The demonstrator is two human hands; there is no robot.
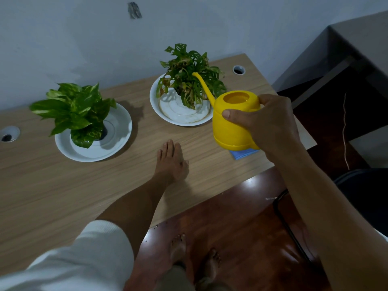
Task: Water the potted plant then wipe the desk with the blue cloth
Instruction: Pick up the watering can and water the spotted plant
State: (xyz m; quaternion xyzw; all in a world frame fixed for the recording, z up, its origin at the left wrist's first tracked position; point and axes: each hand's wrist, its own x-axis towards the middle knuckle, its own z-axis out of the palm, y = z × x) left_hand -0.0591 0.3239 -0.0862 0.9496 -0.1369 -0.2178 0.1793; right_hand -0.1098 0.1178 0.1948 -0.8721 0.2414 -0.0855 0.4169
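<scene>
My right hand (264, 120) grips a yellow watering can (233, 120) by its handle side and holds it above the desk. Its long spout points up and left into the leaves of the right potted plant (189, 80), which stands on a white saucer (180, 116). A folded blue cloth (241, 154) lies on the desk, mostly hidden under the can. My left hand (171, 162) rests flat on the wooden desk (63, 196), fingers straight, holding nothing.
A second potted plant (73, 110) stands on its own white saucer (117, 143) at the left. Cable holes sit at the desk's far left (9, 134) and back right (239, 70). A dark chair (367, 196) stands to the right, over a glossy brown floor.
</scene>
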